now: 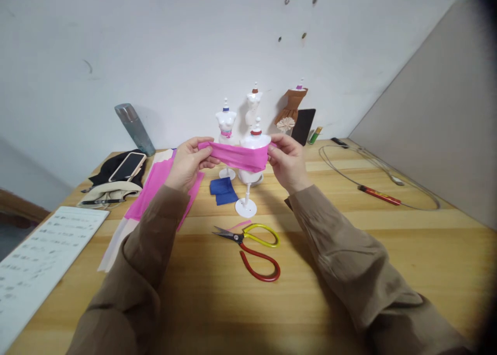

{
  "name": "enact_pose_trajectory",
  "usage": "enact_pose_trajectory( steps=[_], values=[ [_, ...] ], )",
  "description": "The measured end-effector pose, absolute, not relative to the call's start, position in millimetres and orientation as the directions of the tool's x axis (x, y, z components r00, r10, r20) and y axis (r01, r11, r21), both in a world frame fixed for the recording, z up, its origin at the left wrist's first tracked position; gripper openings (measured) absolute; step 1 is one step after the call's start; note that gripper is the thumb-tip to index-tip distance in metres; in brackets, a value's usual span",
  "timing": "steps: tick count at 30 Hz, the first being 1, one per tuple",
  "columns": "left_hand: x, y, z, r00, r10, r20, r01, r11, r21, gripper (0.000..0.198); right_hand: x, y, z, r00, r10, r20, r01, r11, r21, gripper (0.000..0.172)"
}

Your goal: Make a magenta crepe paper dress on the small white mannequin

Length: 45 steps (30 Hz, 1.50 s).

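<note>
A strip of pink fabric (pixel 236 156) is stretched across the chest of a small white mannequin (pixel 259 141) with a red neck band. My left hand (pixel 191 161) pinches the strip's left end, out to the side of the mannequin. At the mannequin's other side, my right hand (pixel 286 158) grips the strip close against the body. The mannequin's round base (pixel 246 208) stands on the table. In front of it lie scissors (pixel 237 237) with one yellow and one red handle, blades apart. A thin pink scrap (pixel 243 224) is beside the blades, and folded blue fabric (pixel 223 191) lies left of the base.
Behind stand more mannequins, one (pixel 225 120) with a blue neck band and one in a brown dress (pixel 292 104). Pink fabric sheets (pixel 149 192), a phone (pixel 128 166) and a spray bottle (pixel 135 130) are at left. A cable (pixel 353 176) loops at right by a red-handled tool (pixel 379 195).
</note>
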<state>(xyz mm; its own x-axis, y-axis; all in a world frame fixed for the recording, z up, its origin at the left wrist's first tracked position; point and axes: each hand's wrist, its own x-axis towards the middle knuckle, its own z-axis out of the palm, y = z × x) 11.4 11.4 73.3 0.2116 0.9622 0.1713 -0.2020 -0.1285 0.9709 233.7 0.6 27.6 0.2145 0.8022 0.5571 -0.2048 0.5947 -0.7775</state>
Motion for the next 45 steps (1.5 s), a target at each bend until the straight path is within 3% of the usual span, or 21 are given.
enact_pose_trajectory(
  steps=[8, 16, 26, 35, 42, 45],
  values=[
    [18.9, 11.2, 69.1, -0.027, 0.951, 0.307, -0.093, -0.308, 0.947, 0.022, 234.9, -1.1, 27.6, 0.256, 0.79, 0.557, -0.143, 0.601, -0.786, 0.036],
    [30.3, 8.7, 62.1, -0.003, 0.962, 0.274, -0.193, -0.27, 0.943, 0.024, 229.4, -10.2, 31.3, 0.044, 0.859, 0.509, -0.192, 0.508, -0.84, 0.048],
    [33.8, -5.7, 63.8, 0.138, 0.955, 0.262, -0.059, -0.256, 0.965, 0.072, 228.7, -17.8, 36.6, 0.009, 0.869, 0.496, -0.2, 0.487, -0.85, 0.049],
    [50.5, -1.0, 58.4, 0.058, 0.962, 0.266, -0.081, -0.261, 0.962, 0.073, 226.8, -19.7, 37.2, 0.018, 0.873, 0.487, -0.155, 0.483, -0.862, 0.052],
    [58.0, -9.7, 52.6, 0.01, 0.931, 0.364, 0.025, -0.364, 0.931, 0.093, 221.8, -25.5, 39.9, 0.012, 0.866, 0.5, -0.179, 0.494, -0.851, 0.045],
    [61.6, -18.0, 54.6, -0.053, 0.904, 0.425, 0.096, -0.419, 0.903, 0.077, 220.1, -27.4, 39.5, 0.051, 0.861, 0.505, -0.139, 0.507, -0.851, 0.043]
  ],
)
